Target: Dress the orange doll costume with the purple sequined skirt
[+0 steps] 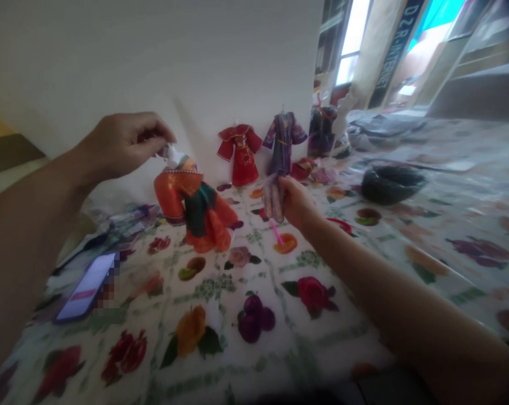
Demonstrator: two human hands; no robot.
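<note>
Orange-and-green doll dress [170, 191], at nine o'clock from the centre of your view, hanging roughly upright with its skirt spread toward four o'clock. Your left hand [123, 143] has its grip clamped, fingertips together, on the white neck-like piece [176, 156] at the dress's top; whether the hem touches the worktop [220, 368] cannot be told. At three o'clock, your right hand [298, 205] has its grip clamped on a small sheer purple-grey piece [273, 199], too blurred to name more closely.

The step in hand appears to be a two-handed hold, one item in each grip. Any shift of the dress would call for steady support at the neck and a loose skirt; the sheer piece, judged light and soft, would call for a gentle pinch.

Near twelve o'clock, a red doll dress [243, 154] stands by the wall [195, 62]; at one o'clock, beside it, is a purple patterned doll robe [283, 140]. A pink stick [276, 232] lies between four and five o'clock, close to the centre. At eight o'clock lies a phone [85, 292] with its screen lit, its text illegible to you.

Lettering: at two o'clock, a dark sign [393, 45], tilted, reads "DZR-INTERNET". No brand or label can be read on either held item.
</note>
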